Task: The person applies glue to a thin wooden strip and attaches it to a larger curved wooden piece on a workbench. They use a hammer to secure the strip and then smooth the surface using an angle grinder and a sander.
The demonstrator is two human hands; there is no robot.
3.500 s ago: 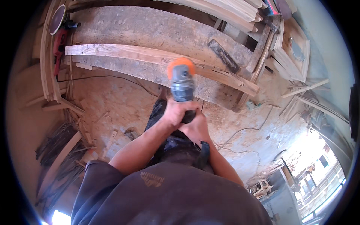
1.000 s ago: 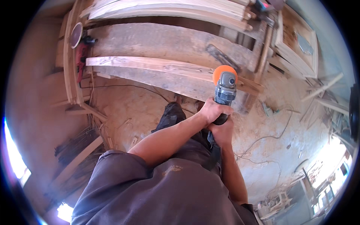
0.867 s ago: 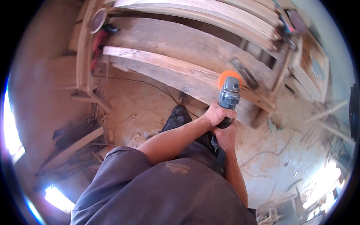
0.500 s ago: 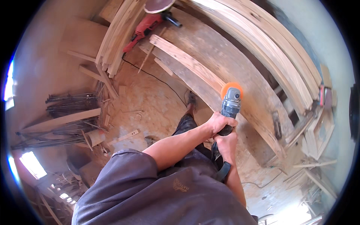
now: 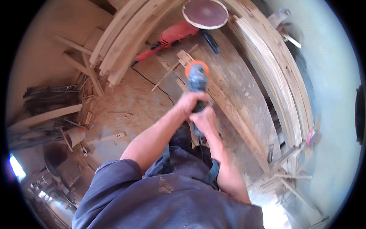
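Note:
Both hands are wrapped round an angle grinder (image 5: 197, 78) with a grey body and an orange disc. My left hand (image 5: 191, 102) grips it just behind the head, and my right hand (image 5: 205, 119) holds the handle further back. The orange disc is over the far end of a long wooden plank (image 5: 232, 114); whether it touches the wood I cannot tell. That plank lies on a wide, worn board (image 5: 253, 97). Past the plank's far end rests a red sander (image 5: 176, 33) with a large round brown disc and a black side handle.
Long boards (image 5: 280, 65) are stacked along the right, and more planks (image 5: 126, 38) at the far left. A black cord (image 5: 154, 84) runs over the dusty floor. Bundled thin rods (image 5: 49, 100) and a bucket (image 5: 76, 135) are at left. Scrap wood (image 5: 293, 179) lies at lower right.
The grinder, held in both hands, has moved along the plank to its far end. My view has shifted too, so more of the red sander shows.

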